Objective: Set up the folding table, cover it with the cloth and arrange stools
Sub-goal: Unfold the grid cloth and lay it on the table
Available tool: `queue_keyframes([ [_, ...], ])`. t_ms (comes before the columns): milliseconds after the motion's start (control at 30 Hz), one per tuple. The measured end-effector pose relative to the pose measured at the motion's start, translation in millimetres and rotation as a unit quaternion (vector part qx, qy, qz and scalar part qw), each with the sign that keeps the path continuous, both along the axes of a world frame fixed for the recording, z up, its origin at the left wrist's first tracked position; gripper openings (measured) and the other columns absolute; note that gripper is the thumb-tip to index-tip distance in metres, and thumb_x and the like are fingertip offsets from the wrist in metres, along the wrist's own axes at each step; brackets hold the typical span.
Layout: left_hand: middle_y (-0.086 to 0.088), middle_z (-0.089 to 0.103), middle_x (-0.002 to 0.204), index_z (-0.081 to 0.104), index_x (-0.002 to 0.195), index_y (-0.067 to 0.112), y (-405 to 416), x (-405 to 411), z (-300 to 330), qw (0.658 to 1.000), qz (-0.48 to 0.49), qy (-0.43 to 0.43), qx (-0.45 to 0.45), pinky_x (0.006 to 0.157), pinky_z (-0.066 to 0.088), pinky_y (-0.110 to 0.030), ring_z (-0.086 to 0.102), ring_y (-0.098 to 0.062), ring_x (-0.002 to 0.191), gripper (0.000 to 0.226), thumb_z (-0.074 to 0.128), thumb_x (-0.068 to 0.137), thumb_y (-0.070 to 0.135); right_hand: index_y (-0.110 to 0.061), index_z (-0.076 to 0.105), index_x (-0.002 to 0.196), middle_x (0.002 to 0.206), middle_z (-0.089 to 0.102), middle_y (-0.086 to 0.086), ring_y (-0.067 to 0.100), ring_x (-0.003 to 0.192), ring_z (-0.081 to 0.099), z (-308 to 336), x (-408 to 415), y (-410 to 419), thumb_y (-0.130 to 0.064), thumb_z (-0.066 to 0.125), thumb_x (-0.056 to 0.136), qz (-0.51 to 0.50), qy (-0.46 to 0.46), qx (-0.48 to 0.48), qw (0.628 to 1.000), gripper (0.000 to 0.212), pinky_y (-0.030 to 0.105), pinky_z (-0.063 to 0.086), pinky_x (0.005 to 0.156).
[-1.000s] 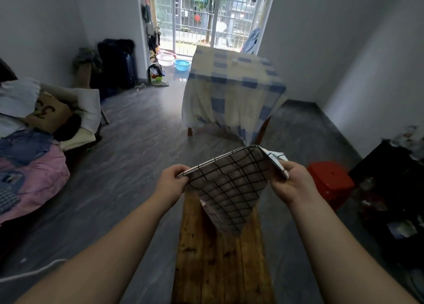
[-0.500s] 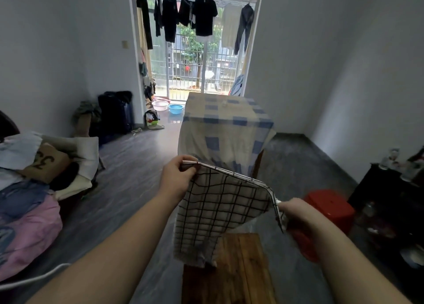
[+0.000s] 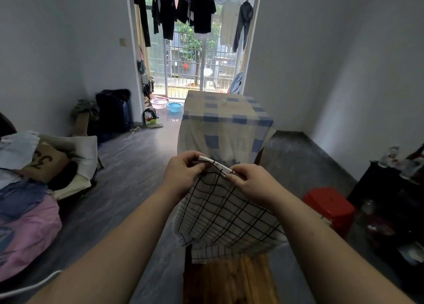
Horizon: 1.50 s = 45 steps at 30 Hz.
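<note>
Above the brown wooden bench (image 3: 229,283) at six o'clock, the left hand (image 3: 183,173) and right hand (image 3: 251,183) are pinching closed on the white black-checked cloth's (image 3: 227,218) top hem, seemingly unfolding it; spreading comes next.

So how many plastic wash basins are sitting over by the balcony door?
2: a pink plastic basin on the floor at the doorway, and a blue plastic basin just to its right, beside the covered table. Others may be hidden.

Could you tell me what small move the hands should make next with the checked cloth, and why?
Probably draw the left hand and right hand apart along the hem. Both pinch the checked cloth close together at its top edge, so it hangs folded above the wooden surface and cannot be spread yet.
</note>
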<state>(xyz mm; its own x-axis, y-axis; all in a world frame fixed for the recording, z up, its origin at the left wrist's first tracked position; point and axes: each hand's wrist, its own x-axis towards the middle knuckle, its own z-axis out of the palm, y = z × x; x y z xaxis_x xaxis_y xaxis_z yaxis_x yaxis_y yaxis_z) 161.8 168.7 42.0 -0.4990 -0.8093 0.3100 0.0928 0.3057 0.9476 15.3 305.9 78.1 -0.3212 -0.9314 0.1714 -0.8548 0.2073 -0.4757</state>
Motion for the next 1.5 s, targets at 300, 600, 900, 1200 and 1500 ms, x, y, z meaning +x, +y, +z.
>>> queue_keyframes([
  [300, 0.006, 0.072, 0.063, 0.073, 0.082, 0.008, 2.4, 2.1, -14.3, 0.999, -0.003, 0.007, 0.045, 0.064, 0.054, -0.017, 0.068, -0.006, 0.062, 0.021, 0.068, 0.081, -0.012, -0.019, 0.074, 0.096, 0.085, 0.072, 0.002, 0.008, 0.063, 0.061, -11.3, -15.3, 6.4, -0.032, 0.065, 0.091, 0.019, -0.134, 0.111, 0.985, 0.017, 0.023, 0.054, 0.056],
  [600, 0.001, 0.074, 0.069, 0.074, 0.083, 0.012, -0.6, -7.2, -24.5, 0.995, 0.010, 0.026, 0.092, 0.073, 0.060, -0.028, 0.070, -0.015, 0.067, 0.020, 0.068, 0.083, -0.008, -0.005, 0.055, 0.067, 0.058, 0.047, 0.002, 0.014, 0.051, 0.043, -37.8, -12.1, 7.1, -0.033, 0.054, 0.091, -0.051, -0.067, 0.136, 0.987, 0.038, 0.029, 0.037, 0.050],
  [900, -0.001, 0.075, 0.085, 0.076, 0.089, 0.019, -26.3, -2.3, -36.3, 0.996, 0.044, -0.074, 0.035, 0.081, 0.057, -0.028, 0.070, -0.013, 0.078, 0.017, 0.072, 0.083, 0.004, -0.003, 0.065, 0.067, 0.065, 0.055, 0.010, 0.020, 0.060, 0.047, -37.7, -65.6, 22.4, -0.024, 0.060, 0.089, -0.261, -0.235, -0.042, 0.935, 0.031, 0.031, 0.036, 0.057],
  [1200, 0.002, 0.071, 0.071, 0.073, 0.076, 0.044, -77.5, 30.7, -52.8, 0.977, 0.166, -0.133, 0.030, 0.077, 0.059, -0.046, 0.070, -0.030, 0.078, 0.011, 0.067, 0.072, 0.036, -0.004, 0.068, 0.109, 0.099, 0.070, 0.017, 0.031, 0.091, 0.070, -24.3, -138.0, 72.6, -0.011, 0.059, 0.082, -0.397, -0.562, -0.277, 0.671, 0.030, 0.040, 0.058, 0.073],
  [1500, -0.007, 0.065, 0.078, 0.062, 0.078, 0.023, -75.2, 41.4, -63.8, 0.950, 0.269, -0.120, 0.104, 0.055, 0.050, -0.028, 0.054, -0.023, 0.059, 0.012, 0.063, 0.090, 0.022, -0.013, 0.060, 0.121, 0.101, 0.069, 0.010, 0.026, 0.078, 0.068, -46.3, -157.0, 97.6, -0.016, 0.047, 0.097, -0.444, -0.618, -0.348, 0.548, 0.027, 0.043, 0.057, 0.051],
])
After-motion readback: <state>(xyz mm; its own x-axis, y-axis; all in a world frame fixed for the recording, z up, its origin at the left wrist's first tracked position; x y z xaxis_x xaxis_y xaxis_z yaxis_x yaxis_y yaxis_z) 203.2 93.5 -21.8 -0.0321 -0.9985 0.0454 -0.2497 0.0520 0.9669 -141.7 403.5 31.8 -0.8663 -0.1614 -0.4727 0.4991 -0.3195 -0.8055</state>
